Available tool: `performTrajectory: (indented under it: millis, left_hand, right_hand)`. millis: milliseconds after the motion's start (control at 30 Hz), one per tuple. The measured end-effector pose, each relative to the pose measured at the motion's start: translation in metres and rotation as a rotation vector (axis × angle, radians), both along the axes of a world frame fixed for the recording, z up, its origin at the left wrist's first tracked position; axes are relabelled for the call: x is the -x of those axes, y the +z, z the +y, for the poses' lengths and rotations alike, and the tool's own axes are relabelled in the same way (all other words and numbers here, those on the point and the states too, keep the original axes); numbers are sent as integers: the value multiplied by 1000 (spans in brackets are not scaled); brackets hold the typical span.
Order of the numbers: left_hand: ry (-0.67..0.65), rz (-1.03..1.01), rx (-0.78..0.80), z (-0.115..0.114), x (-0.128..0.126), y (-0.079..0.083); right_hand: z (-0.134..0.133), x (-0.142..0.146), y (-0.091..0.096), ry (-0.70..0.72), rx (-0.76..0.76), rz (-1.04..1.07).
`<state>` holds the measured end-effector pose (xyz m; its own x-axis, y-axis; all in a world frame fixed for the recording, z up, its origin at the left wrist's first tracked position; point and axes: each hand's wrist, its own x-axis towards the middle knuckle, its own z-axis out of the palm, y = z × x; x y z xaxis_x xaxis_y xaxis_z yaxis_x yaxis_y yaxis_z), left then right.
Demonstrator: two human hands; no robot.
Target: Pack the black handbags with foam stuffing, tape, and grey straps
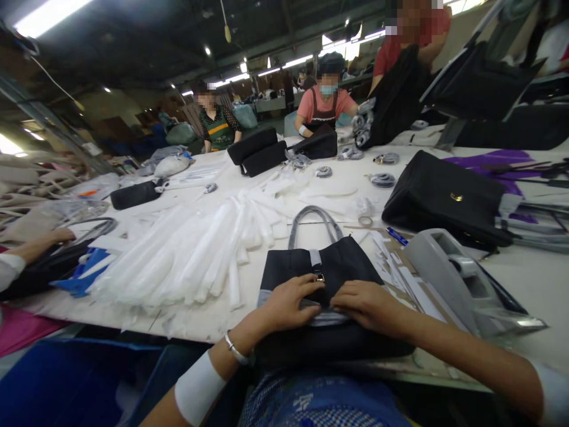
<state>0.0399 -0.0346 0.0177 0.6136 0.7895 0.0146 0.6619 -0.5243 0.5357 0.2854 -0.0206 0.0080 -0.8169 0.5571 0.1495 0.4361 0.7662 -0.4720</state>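
Note:
A black handbag [288, 267] lies at the table's front edge, its looped handle [311, 213] wrapped in grey film and pointing away from me. A gold buckle [320, 277] sits at its middle, under a film-covered strap. Across the bag runs a band of translucent plastic wrap [331, 319]. My left hand [288, 301] rests on the bag left of the buckle, fingers stretched and thumb apart. On the right, the bent fingers of my right hand [367, 305] are closed together at the wrap's edge; its thumb is hidden.
White foam rolls [178, 255] are heaped to the left. At the right stand a grey tape dispenser [448, 279], paper strips [413, 290], a blue pen [397, 236] and another black bag [444, 196]. Co-workers sit and stand across the table; another person's hand [62, 235] is at far left.

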Motion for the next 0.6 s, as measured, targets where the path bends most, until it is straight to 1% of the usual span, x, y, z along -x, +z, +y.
performTrajectory:
  millis: [100, 167, 200, 267, 333, 367, 433, 500, 600]
  left_hand:
    - [159, 88, 23, -4, 6, 10]
    - [189, 143, 63, -4, 10, 16]
    - [166, 162, 90, -3, 12, 18]
    - [81, 162, 153, -2, 16, 23]
    - [-6, 102, 233, -1, 21, 27]
    - [-40, 54, 271, -1, 24, 30]
    - [-69, -53, 315, -1, 27, 33]
    - [-5, -128, 270, -2, 26, 35]
    - [168, -156, 42, -8, 18, 28]
  right_hand:
    - [2, 4, 16, -101, 106, -97]
    - [5, 7, 28, -141, 165, -192]
    - [7, 8, 33, -129, 204, -230]
    - [11, 8, 42, -52, 329, -250]
    - [15, 7, 47, 26, 484, -177]
    - [17, 5, 48, 38, 548, -122]
    - [20, 4, 48, 3, 613, -14]
    - [22, 5, 44, -78, 612, 66]
    - [27, 10, 31, -235, 511, 154]
